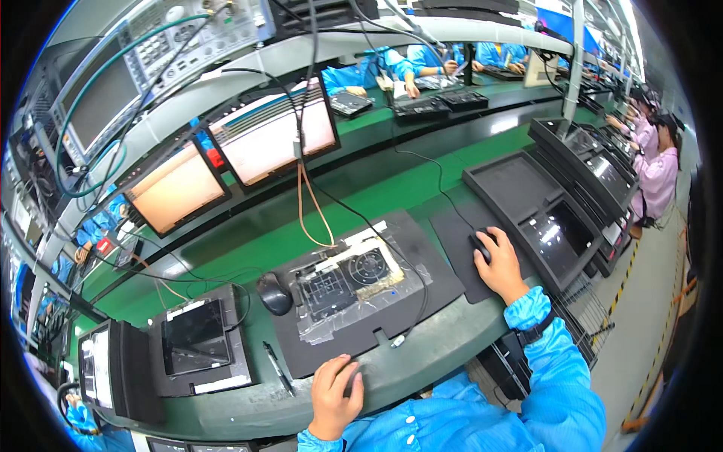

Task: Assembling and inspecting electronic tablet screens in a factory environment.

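My right hand [503, 267] rests over a black computer mouse [480, 247] on a dark mouse pad [461, 264], fingers wrapped round it. Near the bench's front edge, my left hand [335, 395] has its fingers curled. Something dark shows between its thumb and index finger, too small to name. Ahead of that hand lies a black foam mat [297, 350] bearing a taped-down test plate [329, 292] with a circular pattern. Left of the plate sits a second black mouse [274, 294]. A pen [278, 368] lies beside the mat.
Two lit monitors [275, 139] stand behind the mat, cables hanging before them. A dark-screened tablet [196, 337] lies on a black holder at left, beside a black box [132, 369]. Black trays [520, 181] with flat screens are stacked at right. People in blue work across the bench.
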The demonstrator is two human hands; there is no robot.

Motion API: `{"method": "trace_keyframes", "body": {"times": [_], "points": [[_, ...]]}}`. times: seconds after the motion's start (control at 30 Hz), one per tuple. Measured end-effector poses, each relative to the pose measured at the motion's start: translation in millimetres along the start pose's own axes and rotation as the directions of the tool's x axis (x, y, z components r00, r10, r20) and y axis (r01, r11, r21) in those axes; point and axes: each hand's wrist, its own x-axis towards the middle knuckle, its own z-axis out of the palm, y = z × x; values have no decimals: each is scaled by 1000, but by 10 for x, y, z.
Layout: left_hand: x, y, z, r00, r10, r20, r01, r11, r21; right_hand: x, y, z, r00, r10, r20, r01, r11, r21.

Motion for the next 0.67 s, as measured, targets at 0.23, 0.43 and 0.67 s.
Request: {"method": "trace_keyframes", "body": {"times": [0.23,0.43,0.67], "points": [[-90,-20,-40,998,-61,4,61,998,35,208,-189,-91,962,-140,-233,161,984,73],[-66,14,-43,997,-53,61,52,998,21,402,661,-1083,976,8,217,85,905,-416],[-81,55,-41,995,-83,52,82,996,20,547,1070,-1051,853,-31,521,149,971,-187]]}}
